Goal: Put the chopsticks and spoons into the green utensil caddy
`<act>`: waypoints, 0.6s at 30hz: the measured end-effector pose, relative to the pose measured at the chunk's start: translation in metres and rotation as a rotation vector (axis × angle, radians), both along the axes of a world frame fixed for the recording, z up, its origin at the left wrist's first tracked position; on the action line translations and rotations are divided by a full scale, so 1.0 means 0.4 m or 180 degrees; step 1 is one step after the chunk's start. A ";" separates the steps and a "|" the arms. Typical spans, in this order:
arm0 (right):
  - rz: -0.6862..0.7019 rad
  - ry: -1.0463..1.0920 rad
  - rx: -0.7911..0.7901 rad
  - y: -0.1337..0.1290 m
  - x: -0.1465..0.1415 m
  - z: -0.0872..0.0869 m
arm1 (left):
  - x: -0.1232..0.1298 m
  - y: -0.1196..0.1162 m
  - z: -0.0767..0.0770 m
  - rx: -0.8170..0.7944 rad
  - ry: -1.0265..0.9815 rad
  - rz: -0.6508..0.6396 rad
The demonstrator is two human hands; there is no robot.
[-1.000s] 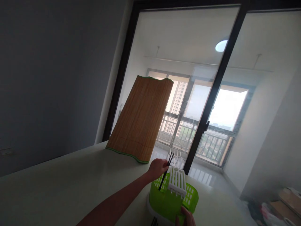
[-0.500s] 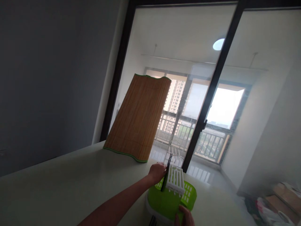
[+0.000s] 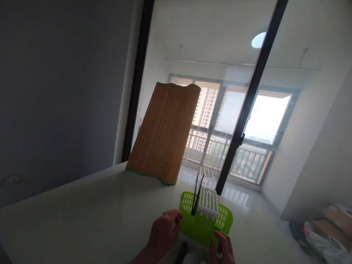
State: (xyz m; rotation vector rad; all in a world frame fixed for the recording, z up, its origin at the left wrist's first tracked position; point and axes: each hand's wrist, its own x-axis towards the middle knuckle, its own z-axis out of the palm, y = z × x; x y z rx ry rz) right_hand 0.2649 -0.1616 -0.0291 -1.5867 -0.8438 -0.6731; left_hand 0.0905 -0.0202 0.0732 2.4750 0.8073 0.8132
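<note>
While the right hand (image 3: pixel 222 246) pinches the green basket (image 3: pixel 199 229), the left hand (image 3: pixel 165 227) curls half-open beside it.

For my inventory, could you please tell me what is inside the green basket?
Dark sticks stand in the green basket, which hides their lower ends and its own floor.

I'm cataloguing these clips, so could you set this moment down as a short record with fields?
Left hand: left hand at the near left side of the green holder; contact unclear
Right hand: right hand, fingers against the holder's near right side
In the holder: thin black sticks, standing
Beside those sticks: white slotted piece, to their right
In front of the holder: dark sticks, partly out of view
Surface: pale table
Farther back: brown mat with green edging, standing on the table
Background: dark-framed glass door
</note>
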 end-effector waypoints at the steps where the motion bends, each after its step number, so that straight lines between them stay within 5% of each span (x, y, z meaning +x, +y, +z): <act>1: -0.0087 -0.0046 -0.0017 -0.008 -0.004 0.011 | -0.018 -0.017 -0.028 -0.0216 0.0173 -0.0029; 4: -0.0200 -0.0479 0.0045 -0.030 -0.021 0.047 | -0.049 -0.059 -0.094 -0.0622 0.0721 -0.0093; 7: 0.0160 -0.1033 -0.0111 -0.037 -0.050 0.072 | -0.054 -0.083 -0.125 -0.0700 0.1183 -0.0140; 18: 0.0865 -0.2570 -0.1422 0.035 -0.173 0.060 | -0.058 -0.084 -0.096 -0.0483 0.1522 -0.0023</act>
